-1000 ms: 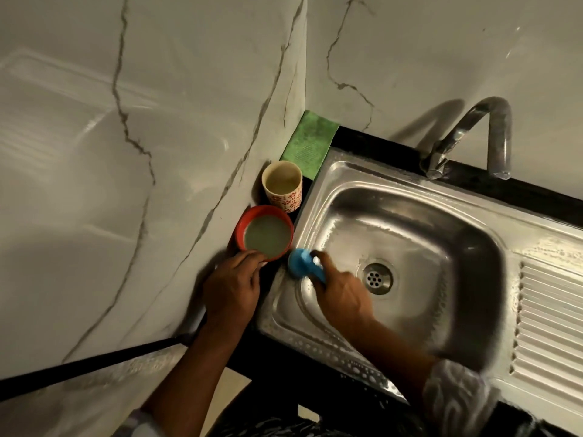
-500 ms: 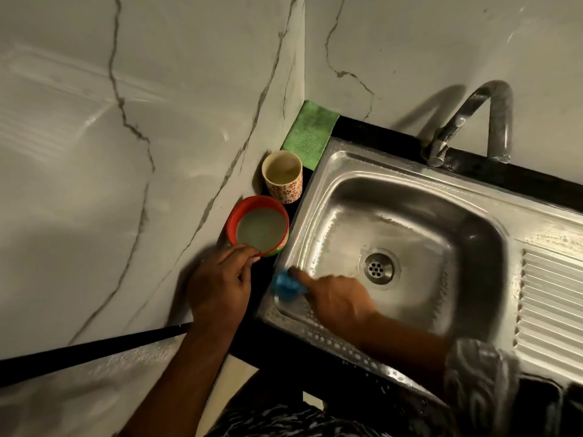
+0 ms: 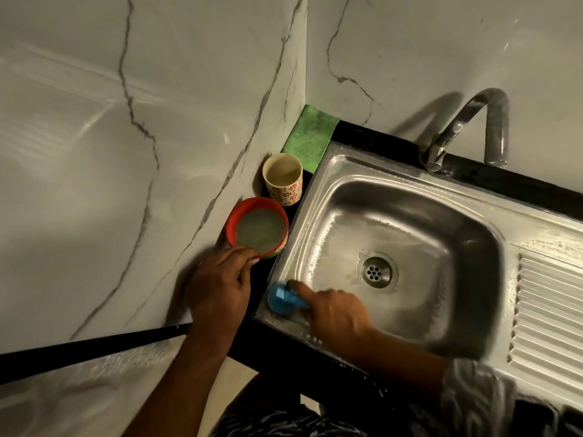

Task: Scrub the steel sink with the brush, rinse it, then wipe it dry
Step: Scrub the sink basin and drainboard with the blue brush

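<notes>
My right grip (image 3: 334, 313) is closed round the blue plastic brush (image 3: 282, 299), forefinger along its top, pressing it into the near left corner of the wet, shiny steel sink (image 3: 410, 216). My left grip (image 3: 220, 291) curls on a round red tub's (image 3: 232, 216) near rim. Short, firm strokes following the curved corner should scrub best.

Sink (image 3: 467, 234): one, steel.
Drain (image 3: 377, 272): one, in the sink floor.
Brush (image 3: 282, 298): one, blue.
Hands: two, left hand (image 3: 217, 288) and right hand (image 3: 334, 313).
Cup (image 3: 284, 192): one, patterned.
Tub (image 3: 232, 222): one, red-rimmed.
Cloth (image 3: 310, 135): one, green.
Tap (image 3: 492, 121): one, curved.
Surface (image 3: 372, 134): one, black.
</notes>
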